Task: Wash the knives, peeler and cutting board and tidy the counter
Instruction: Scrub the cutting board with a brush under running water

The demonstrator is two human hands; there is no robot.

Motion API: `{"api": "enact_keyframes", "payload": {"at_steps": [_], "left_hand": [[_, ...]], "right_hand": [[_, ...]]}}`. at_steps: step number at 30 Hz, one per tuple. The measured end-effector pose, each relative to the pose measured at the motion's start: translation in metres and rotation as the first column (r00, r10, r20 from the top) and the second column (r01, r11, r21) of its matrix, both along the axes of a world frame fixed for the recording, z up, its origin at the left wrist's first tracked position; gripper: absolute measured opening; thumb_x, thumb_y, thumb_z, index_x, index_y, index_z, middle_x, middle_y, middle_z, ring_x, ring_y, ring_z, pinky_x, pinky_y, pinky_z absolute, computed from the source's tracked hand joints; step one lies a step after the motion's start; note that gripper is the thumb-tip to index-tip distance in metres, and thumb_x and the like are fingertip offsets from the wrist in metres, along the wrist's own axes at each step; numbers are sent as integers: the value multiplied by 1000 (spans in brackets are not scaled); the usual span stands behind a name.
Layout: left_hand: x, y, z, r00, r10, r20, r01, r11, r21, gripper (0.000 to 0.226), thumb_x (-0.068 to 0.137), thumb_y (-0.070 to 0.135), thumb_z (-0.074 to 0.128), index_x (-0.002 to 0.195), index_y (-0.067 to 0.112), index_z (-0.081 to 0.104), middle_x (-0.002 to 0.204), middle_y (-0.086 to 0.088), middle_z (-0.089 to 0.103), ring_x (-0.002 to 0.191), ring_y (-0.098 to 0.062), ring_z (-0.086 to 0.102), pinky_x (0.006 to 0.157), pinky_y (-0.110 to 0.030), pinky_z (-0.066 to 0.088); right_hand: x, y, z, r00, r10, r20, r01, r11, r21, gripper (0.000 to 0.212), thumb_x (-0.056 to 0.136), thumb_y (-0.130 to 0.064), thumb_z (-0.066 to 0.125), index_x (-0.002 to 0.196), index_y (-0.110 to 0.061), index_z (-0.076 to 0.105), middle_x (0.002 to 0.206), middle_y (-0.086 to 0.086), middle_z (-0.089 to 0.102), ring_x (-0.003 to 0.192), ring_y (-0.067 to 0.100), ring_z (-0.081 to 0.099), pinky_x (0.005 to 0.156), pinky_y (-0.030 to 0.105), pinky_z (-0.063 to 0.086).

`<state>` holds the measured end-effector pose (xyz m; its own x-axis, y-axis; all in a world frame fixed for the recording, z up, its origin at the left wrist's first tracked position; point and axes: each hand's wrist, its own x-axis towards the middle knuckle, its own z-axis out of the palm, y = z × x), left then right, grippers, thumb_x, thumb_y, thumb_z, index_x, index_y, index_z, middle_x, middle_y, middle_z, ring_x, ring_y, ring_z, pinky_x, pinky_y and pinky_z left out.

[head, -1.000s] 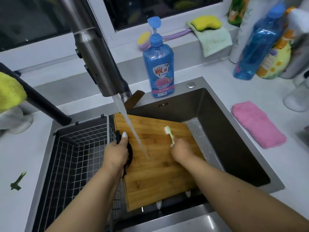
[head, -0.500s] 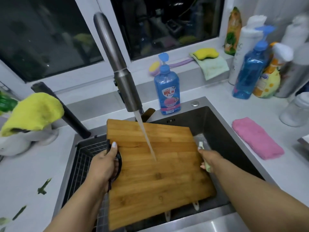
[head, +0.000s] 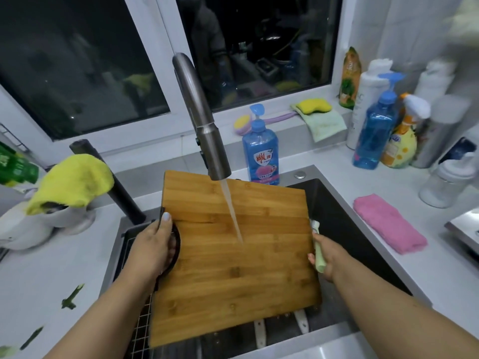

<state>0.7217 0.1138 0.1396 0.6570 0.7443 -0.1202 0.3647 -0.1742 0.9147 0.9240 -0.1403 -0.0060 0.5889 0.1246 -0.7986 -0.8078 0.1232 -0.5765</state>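
Note:
A bamboo cutting board (head: 233, 268) is held over the sink (head: 363, 237), with water from the steel faucet (head: 204, 133) running onto its middle. My left hand (head: 153, 247) grips the board's left edge at its black ring handle. At the board's right edge, my right hand (head: 326, 257) holds a pale green brush (head: 318, 244), fingers against the board. Two white knife blades (head: 280, 330) stick out from under the board's near edge, down in the sink.
A wire drain basket (head: 140, 320) sits left in the sink. Blue dish soap (head: 260, 154) stands behind the board. A pink cloth (head: 388, 224) lies on the right counter, bottles (head: 375, 130) behind it. A yellow cloth (head: 72, 182) and green peel scraps (head: 72, 296) are on the left.
The board has been lifted and tilted up under the stream. My right hand with the brush moved from the board's face to its right edge. The camera tilted upward.

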Motion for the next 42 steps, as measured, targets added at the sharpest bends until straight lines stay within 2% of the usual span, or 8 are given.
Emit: {"api": "enact_keyframes", "payload": {"at_steps": [4, 7, 13, 22, 28, 33, 37, 42], "left_hand": [[1, -3, 3, 998, 67, -21, -67, 998, -12, 61, 95, 62, 27, 130, 20, 53, 116, -2, 56, 114, -27, 54, 93, -42, 41], [3, -11, 3, 986, 163, -31, -165, 979, -117, 63, 98, 59, 22, 142, 18, 41, 131, -7, 50, 127, -32, 44, 99, -43, 34], [6, -7, 2, 900, 424, 99, -333, 817, -472, 62, 92, 68, 31, 114, 17, 59, 102, -8, 66, 100, -27, 59, 94, -46, 46], [6, -5, 12, 812, 481, 332, -258, 804, -535, 21, 96, 39, 49, 92, 26, 65, 87, 8, 67, 80, -6, 60, 73, -31, 47], [-14, 9, -10, 815, 346, 464, -47, 838, -543, 20, 94, 14, 50, 82, 9, 65, 65, 3, 64, 58, -6, 60, 64, -22, 51], [-34, 18, -21, 920, 325, 218, -110, 749, -653, 12, 90, 12, 54, 100, 16, 60, 72, -2, 70, 60, -19, 66, 55, -30, 56], [-45, 22, -21, 988, 112, -109, -155, 604, -782, 37, 86, 33, 56, 108, 3, 63, 99, -23, 68, 80, -39, 66, 66, -48, 58], [-46, 12, -45, 968, 44, -246, -223, 603, -766, 61, 88, 60, 46, 109, 4, 63, 94, -29, 70, 76, -43, 70, 65, -49, 55]], "right_hand": [[-6, -2, 7, 994, -109, 11, 106, 983, 152, 37, 95, -35, 54, 128, -16, 56, 98, 7, 58, 86, 21, 58, 57, 28, 56], [-9, -1, 12, 986, -162, 26, 153, 965, 213, 42, 99, -30, 48, 135, -9, 48, 106, 9, 54, 107, 24, 52, 78, 33, 53], [-7, -10, 19, 976, -218, 26, 205, 947, 249, 38, 98, -33, 49, 128, -12, 49, 93, 9, 56, 84, 23, 58, 42, 26, 55], [7, -17, 32, 978, -174, 117, 127, 936, 327, 28, 96, -37, 49, 109, -14, 59, 90, 9, 63, 72, 19, 61, 43, 19, 53], [13, -37, 24, 974, 208, 89, -224, 946, 233, 39, 87, -45, 59, 78, -8, 68, 49, 5, 59, 31, 13, 53, 29, 16, 42], [14, -41, 10, 916, 387, 104, -397, 910, 115, 51, 68, -28, 73, 114, -6, 65, 86, 12, 70, 65, 24, 67, 62, 31, 57], [19, -41, 6, 899, 427, 95, -435, 895, 94, 48, 69, -23, 74, 113, -7, 64, 98, 20, 69, 82, 35, 67, 78, 44, 56], [25, -32, -4, 829, 527, 189, -502, 849, -164, 34, 85, -25, 69, 113, -6, 64, 100, 17, 70, 91, 32, 66, 86, 44, 52]]}}
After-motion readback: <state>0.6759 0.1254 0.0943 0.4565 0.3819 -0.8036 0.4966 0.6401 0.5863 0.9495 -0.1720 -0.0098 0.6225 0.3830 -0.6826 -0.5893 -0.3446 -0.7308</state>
